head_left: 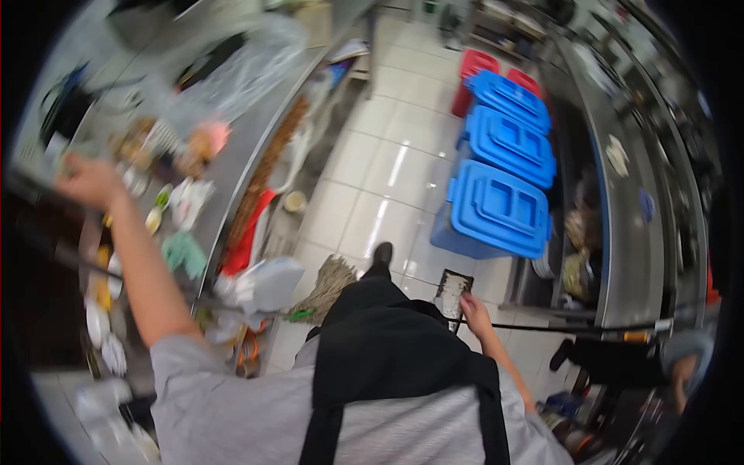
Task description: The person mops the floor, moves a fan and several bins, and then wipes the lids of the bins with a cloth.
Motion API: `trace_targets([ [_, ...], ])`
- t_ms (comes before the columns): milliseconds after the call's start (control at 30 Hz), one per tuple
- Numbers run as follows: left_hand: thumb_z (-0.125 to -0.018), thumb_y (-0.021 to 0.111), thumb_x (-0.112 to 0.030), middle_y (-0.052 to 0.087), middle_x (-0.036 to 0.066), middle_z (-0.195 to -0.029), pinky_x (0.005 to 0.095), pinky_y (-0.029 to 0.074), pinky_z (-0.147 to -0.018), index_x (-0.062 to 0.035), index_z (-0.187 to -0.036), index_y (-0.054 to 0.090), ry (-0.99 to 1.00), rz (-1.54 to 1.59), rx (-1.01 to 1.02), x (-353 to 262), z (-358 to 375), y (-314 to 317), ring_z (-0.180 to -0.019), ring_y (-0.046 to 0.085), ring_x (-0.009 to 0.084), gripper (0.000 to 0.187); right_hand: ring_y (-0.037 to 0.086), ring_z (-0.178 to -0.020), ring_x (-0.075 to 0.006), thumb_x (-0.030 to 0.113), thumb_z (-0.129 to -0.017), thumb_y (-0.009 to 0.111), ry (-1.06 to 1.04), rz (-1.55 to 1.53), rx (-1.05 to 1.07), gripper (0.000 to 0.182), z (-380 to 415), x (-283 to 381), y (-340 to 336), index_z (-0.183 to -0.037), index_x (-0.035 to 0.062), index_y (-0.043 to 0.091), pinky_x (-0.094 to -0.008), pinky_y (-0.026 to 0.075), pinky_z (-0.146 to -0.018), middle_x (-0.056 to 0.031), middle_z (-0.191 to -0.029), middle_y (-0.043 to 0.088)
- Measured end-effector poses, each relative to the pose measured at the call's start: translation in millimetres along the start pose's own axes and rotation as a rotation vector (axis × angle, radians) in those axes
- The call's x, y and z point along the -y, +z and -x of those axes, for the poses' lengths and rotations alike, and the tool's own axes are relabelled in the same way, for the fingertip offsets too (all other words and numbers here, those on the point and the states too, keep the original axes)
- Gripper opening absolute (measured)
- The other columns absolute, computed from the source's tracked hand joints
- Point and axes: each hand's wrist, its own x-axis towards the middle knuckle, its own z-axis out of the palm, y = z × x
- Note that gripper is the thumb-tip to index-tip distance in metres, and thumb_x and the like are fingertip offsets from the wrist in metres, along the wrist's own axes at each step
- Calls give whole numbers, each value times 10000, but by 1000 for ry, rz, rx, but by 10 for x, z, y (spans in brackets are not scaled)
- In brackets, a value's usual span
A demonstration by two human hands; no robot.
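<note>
My left hand (89, 182) reaches far out over the cluttered metal counter (252, 132), smeared by motion; its fingers look bent, and I cannot tell whether they hold anything. Small packets, a green cloth (184, 253) and a pink item (218, 135) lie on the counter to its right. Low at my right side, my right hand (474, 311) is closed on the edge of a dark-rimmed rectangular tray (453, 291) with a whitish, speckled surface.
Blue lidded bins (496, 205) stand in a row on the tiled floor (364, 182), with red bins (474, 66) behind. A mop head (332, 283) lies by my foot. A metal counter (632, 201) runs along the right. Another person (686, 364) is at lower right.
</note>
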Motion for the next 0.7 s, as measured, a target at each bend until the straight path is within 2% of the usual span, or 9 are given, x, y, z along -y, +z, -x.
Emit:
trace_targets([
  [100,-948,611,-294,603,126,-877,323,498,-718,15,-987,473,-43,485,65,-627,393,294,-750,584,198,341,645,-945,-228,236,-946,592,-88,-313,68,289,-1117,1430,-96,-1140,24,618,-334,503,-826,-123,-1033,663],
  [200,-968,568,-347,572,145,-1138,334,508,-831,20,-1280,441,-293,612,365,-1388,1137,616,-975,594,206,498,607,-1042,-203,170,-905,649,-335,-536,237,376,-1954,2838,-146,-1255,79,549,-350,495,-886,-85,-1150,631],
  [300,-1006,493,-313,556,132,-1208,356,498,-880,-13,-1335,421,-476,887,978,-1728,1945,1084,-1064,573,206,451,519,-1190,-329,210,-816,748,-741,-496,262,654,-2586,3762,-186,-1369,74,426,-410,424,-1004,-181,-1343,484],
  [367,-1020,460,-283,540,138,-1277,337,506,-863,-20,-1330,422,-576,1031,1189,-1960,2314,1523,-1043,572,182,408,448,-1257,-377,227,-794,772,-849,-310,259,763,-3076,3757,-50,-1412,64,354,-413,385,-1043,-223,-1407,395],
  [433,-1029,436,-258,539,142,-1288,308,514,-832,-31,-1323,422,-837,1195,1366,-2340,2615,1998,-992,577,154,372,493,-1227,-364,202,-825,742,-1003,-195,160,757,-3491,3584,-56,-1435,83,310,-396,413,-1013,-214,-1351,470],
  [500,-1028,436,-264,557,128,-1253,297,517,-818,-33,-1299,445,-980,1132,1341,-2360,2879,2566,-971,578,146,357,550,-1170,-340,159,-855,707,-615,-551,357,656,-3737,3463,-521,-1408,86,363,-389,438,-978,-191,-1255,558],
  [567,-1021,449,-251,579,121,-1231,308,526,-792,-48,-1244,463,-1176,990,1285,-2258,3306,3172,-935,599,154,302,598,-1106,-264,118,-880,670,-456,-582,287,526,-3878,3241,-991,-1353,75,444,-365,455,-946,-148,-1184,613],
  [633,-1013,466,-229,589,114,-1230,330,526,-798,-70,-1183,465,-1305,916,1378,-2050,3993,3611,-941,612,171,232,587,-1109,-209,88,-879,667,-334,-693,353,468,-3989,2939,-1460,-1312,61,491,-344,450,-952,-118,-1198,610],
  [700,-1013,466,-233,607,95,-1176,352,499,-869,-91,-1105,478,-1355,839,1646,-2002,4675,3764,-1021,585,175,170,568,-1123,-184,155,-868,695,-473,-740,76,496,-4168,2614,-1794,-1312,53,497,-323,439,-969,-112,-1227,593],
])
